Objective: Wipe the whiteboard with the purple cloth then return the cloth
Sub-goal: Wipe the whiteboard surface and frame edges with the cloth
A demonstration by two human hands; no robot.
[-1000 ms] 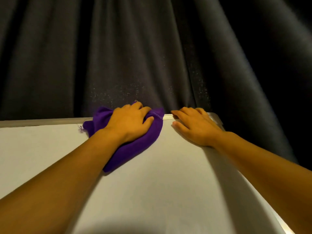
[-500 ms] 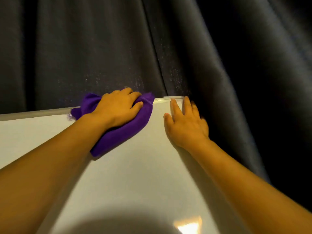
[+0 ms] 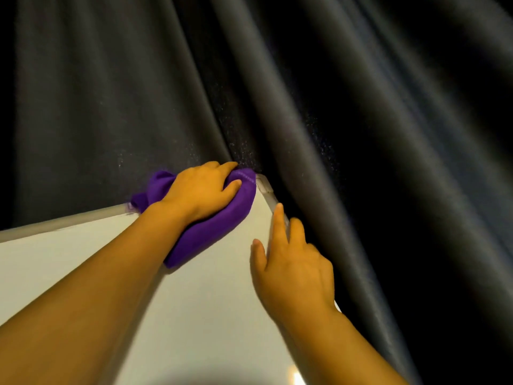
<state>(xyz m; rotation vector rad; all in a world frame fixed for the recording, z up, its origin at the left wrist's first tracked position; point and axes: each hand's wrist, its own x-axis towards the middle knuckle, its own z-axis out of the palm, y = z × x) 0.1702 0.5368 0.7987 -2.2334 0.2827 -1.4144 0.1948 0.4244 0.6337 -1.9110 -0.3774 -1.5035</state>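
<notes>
Left hand (image 3: 200,190) stretched forward, fingers curled around purple cloth (image 3: 216,226), cloth pressed on far right corner of whiteboard (image 3: 211,301), right hand (image 3: 294,270) released, fingers straight along board's right edge, dark curtain (image 3: 361,120) behind.

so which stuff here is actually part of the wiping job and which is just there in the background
Part of the job:
purple cloth, bunched at the board's top right corner
whiteboard
left hand, gripping the cloth
right hand, fingers straight along the board's right edge

Just there:
dark curtain behind the board
</notes>
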